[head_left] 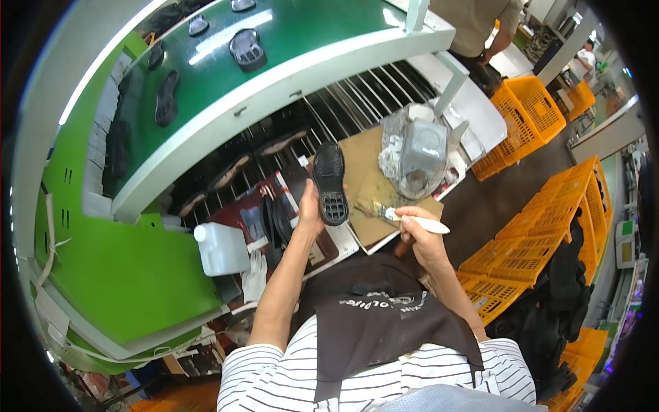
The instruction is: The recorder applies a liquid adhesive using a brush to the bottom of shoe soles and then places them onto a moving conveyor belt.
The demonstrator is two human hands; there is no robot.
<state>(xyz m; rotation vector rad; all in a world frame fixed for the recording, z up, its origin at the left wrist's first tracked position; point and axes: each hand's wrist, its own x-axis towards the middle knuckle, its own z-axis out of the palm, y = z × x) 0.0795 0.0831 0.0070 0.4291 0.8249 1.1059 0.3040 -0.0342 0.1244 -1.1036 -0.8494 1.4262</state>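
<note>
Upright over the worktop, a black shoe sole (330, 172) is gripped in my left hand (310, 208), its grid of hollows toward the lower end. My right hand (424, 242) is closed round a paintbrush (437, 225) with a white handle. The bristles point left, a little to the right of the sole, above a stained piece of cardboard (358, 156). Beyond the brush, on the cardboard, stands a see-through plastic container (423, 147), with crumpled plastic film around it. Several dark soles or strips (275, 220) lie left of my left hand.
A green conveyor belt (302, 31) carrying several black soles runs across the far side, above a metal rack (350, 93). At left stand a white jug (223, 248) and a white glove (254, 276). Orange crates (508, 257) with black pieces line the right. Another person (473, 27) stands far right.
</note>
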